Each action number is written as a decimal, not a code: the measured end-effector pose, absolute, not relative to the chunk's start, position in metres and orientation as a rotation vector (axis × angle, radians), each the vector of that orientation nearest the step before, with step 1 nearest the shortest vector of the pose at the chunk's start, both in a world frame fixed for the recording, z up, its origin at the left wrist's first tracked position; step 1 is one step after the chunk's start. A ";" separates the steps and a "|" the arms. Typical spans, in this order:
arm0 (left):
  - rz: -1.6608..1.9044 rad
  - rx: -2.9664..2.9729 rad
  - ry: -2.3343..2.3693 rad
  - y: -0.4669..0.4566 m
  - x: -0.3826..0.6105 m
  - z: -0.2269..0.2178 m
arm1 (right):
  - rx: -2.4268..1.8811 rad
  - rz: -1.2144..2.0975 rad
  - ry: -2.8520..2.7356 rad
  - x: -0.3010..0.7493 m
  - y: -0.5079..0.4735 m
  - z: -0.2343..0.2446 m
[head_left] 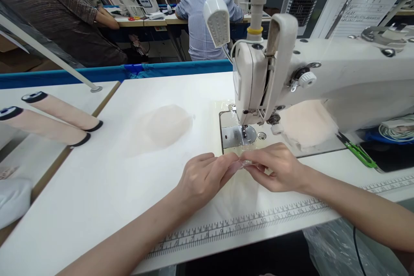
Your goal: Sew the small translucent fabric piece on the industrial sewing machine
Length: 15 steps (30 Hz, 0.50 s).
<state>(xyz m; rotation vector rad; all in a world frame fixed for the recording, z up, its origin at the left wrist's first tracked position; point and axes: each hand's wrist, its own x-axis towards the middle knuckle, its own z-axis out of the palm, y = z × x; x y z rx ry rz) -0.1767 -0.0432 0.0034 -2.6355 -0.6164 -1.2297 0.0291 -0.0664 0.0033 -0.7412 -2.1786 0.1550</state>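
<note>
Left hand (pixel 202 177): fingertips were pinched together on the left end of a small pale-pink sheer fabric piece (pixel 241 164).
Right hand (pixel 278 168): thumb and fingers were clamped on its right end.
Fabric piece: it was held between both hands, low over the white worktable (pixel 129 172), just in front of the metal needle plate (pixel 233 136) of the white sewing machine (pixel 323 77).
Surroundings: a flat pale-pink fabric pile (pixel 161 125) lay to the left, and green-handled thread snips (pixel 359 153) lay to the right.

Obscured and cropped items, head view
1 pink piece (pixel 242 164), mostly covered by fingertips of left hand (pixel 202 177) and right hand (pixel 278 168); 1 sewing machine (pixel 339 73), cropped at 3 o'clock; 1 pale padded object (pixel 13 200), cropped at 9 o'clock; 1 wall sheet (pixel 359 13), 1 o'clock, writing illegible.
</note>
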 end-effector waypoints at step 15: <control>-1.226 -2.772 -0.629 -0.052 -0.175 0.004 | -0.318 -0.743 -2.202 0.037 -0.064 0.017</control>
